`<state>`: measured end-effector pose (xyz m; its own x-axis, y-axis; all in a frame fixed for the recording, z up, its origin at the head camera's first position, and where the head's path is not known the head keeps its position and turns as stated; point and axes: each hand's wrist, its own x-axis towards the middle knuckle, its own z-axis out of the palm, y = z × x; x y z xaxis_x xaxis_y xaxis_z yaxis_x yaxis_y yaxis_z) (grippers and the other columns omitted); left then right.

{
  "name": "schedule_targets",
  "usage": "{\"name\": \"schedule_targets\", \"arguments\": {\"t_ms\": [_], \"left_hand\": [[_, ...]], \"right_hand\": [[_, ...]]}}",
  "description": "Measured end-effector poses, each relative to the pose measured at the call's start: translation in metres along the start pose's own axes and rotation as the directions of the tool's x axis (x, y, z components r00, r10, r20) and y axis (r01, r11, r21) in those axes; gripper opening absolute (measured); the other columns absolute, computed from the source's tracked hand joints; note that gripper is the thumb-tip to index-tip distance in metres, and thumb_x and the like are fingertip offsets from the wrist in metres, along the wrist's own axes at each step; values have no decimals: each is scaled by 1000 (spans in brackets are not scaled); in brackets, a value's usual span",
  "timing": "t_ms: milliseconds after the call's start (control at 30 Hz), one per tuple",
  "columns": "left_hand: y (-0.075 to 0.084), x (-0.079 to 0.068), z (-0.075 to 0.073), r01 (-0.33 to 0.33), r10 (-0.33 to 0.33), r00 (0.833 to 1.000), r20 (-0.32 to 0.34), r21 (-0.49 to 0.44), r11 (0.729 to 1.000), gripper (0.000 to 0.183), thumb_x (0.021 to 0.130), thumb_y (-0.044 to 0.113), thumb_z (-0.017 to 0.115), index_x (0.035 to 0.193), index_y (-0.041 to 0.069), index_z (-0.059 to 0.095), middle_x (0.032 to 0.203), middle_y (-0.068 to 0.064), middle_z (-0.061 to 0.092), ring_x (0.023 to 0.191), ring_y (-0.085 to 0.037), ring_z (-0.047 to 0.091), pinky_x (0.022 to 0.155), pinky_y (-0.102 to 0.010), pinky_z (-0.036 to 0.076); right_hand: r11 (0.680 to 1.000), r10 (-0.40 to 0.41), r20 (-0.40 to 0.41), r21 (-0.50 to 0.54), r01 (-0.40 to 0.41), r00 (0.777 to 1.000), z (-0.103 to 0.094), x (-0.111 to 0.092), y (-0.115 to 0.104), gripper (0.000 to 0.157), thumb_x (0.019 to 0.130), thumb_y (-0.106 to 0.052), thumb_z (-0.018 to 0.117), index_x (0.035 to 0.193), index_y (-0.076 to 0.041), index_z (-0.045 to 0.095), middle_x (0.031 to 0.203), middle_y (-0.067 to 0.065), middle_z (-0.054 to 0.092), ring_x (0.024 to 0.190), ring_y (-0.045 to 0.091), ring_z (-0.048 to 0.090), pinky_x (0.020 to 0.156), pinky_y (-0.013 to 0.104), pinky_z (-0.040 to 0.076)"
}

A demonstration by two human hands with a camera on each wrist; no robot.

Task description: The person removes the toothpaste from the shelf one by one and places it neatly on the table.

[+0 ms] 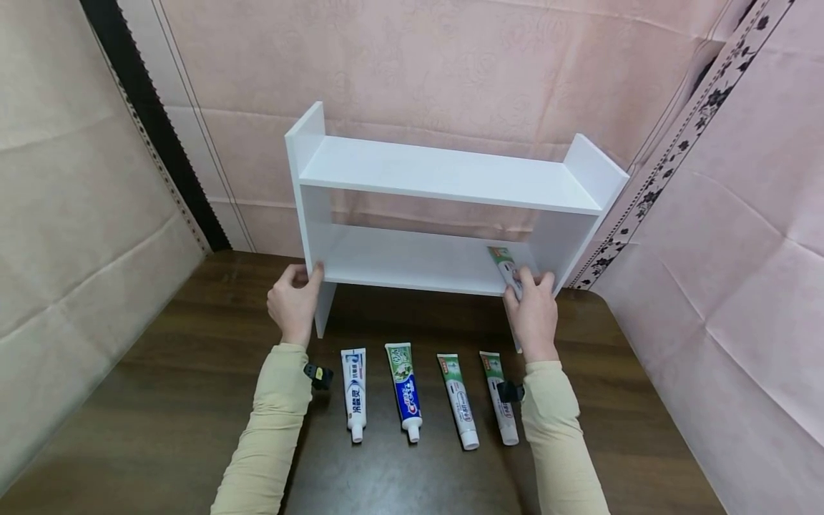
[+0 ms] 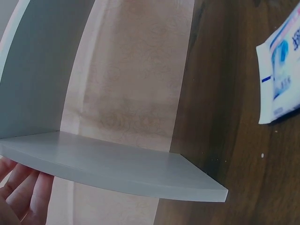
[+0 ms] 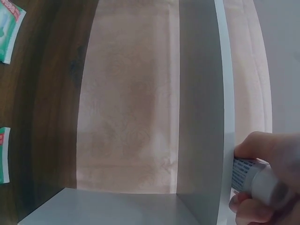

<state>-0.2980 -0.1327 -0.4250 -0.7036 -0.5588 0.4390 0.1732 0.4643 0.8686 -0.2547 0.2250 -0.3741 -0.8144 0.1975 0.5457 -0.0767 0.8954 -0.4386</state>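
A white two-tier shelf (image 1: 444, 189) stands at the back of the table. My left hand (image 1: 295, 304) grips its left side panel, thumb at the front edge. In the left wrist view the fingers (image 2: 33, 192) lie along the panel's outer face. On the lower board's right end, a green-and-white toothpaste tube (image 1: 504, 266) lies with its cap end toward me. My right hand (image 1: 534, 315) holds this tube near the cap. In the right wrist view, thumb and fingers pinch around the tube's white cap (image 3: 272, 187), level with the board's front edge.
Before the shelf, a row of toothpaste tubes lies on the brown table (image 1: 161, 400): a white-and-blue one (image 1: 354, 393), a green-and-blue one (image 1: 404, 386) and two green-and-white ones (image 1: 458, 400), the rightmost tube (image 1: 497, 390) partly behind the right wrist camera. Pink cloth (image 1: 438, 64) hangs behind.
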Motion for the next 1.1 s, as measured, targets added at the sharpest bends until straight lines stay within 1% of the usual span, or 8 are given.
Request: {"name": "schedule_targets", "arguments": {"t_ms": [100, 233, 333, 500, 733, 933, 1000, 1100], "left_hand": [[0, 0, 0, -2, 2, 1000, 0, -4, 1000, 45, 85, 54, 63, 91, 10, 73, 83, -11, 73, 66, -25, 59, 63, -31, 34], [0, 0, 0, 1, -1, 1000, 2, -7, 1000, 46, 86, 54, 63, 92, 10, 74, 84, -11, 73, 67, -26, 59, 64, -30, 34], [-1, -1, 0, 6, -6, 1000, 4, -9, 1000, 46, 86, 54, 63, 93, 10, 74, 84, -12, 73, 68, -26, 59, 65, -30, 34], [-2, -1, -1, 8, -8, 1000, 4, -4, 1000, 47, 86, 54, 63, 92, 9, 73, 84, -12, 72, 69, -26, 59, 66, -30, 33], [-1, -1, -1, 0, 0, 1000, 9, -7, 1000, 46, 86, 54, 63, 92, 9, 73, 84, -12, 73, 69, -27, 60, 67, -30, 33], [-2, 0, 0, -13, 13, 1000, 2, -5, 1000, 46, 86, 53, 62, 92, 9, 73, 84, -12, 73, 68, -27, 60, 66, -30, 33], [-2, 0, 0, -19, 19, 1000, 3, -7, 1000, 45, 87, 53, 62, 92, 9, 73, 84, -12, 73, 68, -27, 60, 66, -30, 33], [-2, -1, 1, -20, 20, 1000, 8, -11, 1000, 46, 87, 53, 62, 93, 9, 73, 85, -13, 73, 69, -27, 60, 66, -30, 33]], "right_hand": [[1000, -1, -6, 4, 1, 1000, -2, -3, 0, 23, 92, -16, 58, 113, -8, 58, 106, 22, 44, 67, 38, 55, 59, 50, 47], [1000, -23, -37, 7, 23, 999, -3, -8, 1, 19, 91, -16, 60, 109, -8, 59, 102, 21, 44, 56, 37, 52, 54, 50, 46], [999, -35, -49, 8, 35, 998, -4, -10, 2, 18, 91, -15, 61, 107, -8, 59, 99, 20, 44, 53, 36, 51, 53, 49, 46], [999, -41, -55, 10, 42, 998, -5, -13, 2, 18, 90, -14, 62, 107, -7, 59, 97, 20, 45, 54, 37, 52, 53, 49, 48], [999, -36, -49, 2, 36, 998, -8, -13, 3, 20, 90, -12, 62, 108, -6, 58, 94, 22, 47, 60, 45, 56, 56, 54, 49], [999, -47, -9, -23, 47, 999, -11, -13, 5, 21, 91, -12, 59, 110, -5, 56, 95, 30, 59, 72, 48, 61, 60, 56, 49], [999, -51, 2, -21, 51, 999, -11, -15, 5, 21, 92, -11, 58, 111, -4, 55, 95, 32, 62, 71, 47, 62, 59, 56, 50], [999, -54, 11, -8, 54, 998, -13, -17, 6, 21, 92, -10, 59, 111, -4, 54, 93, 34, 65, 67, 45, 63, 56, 54, 50]]}}
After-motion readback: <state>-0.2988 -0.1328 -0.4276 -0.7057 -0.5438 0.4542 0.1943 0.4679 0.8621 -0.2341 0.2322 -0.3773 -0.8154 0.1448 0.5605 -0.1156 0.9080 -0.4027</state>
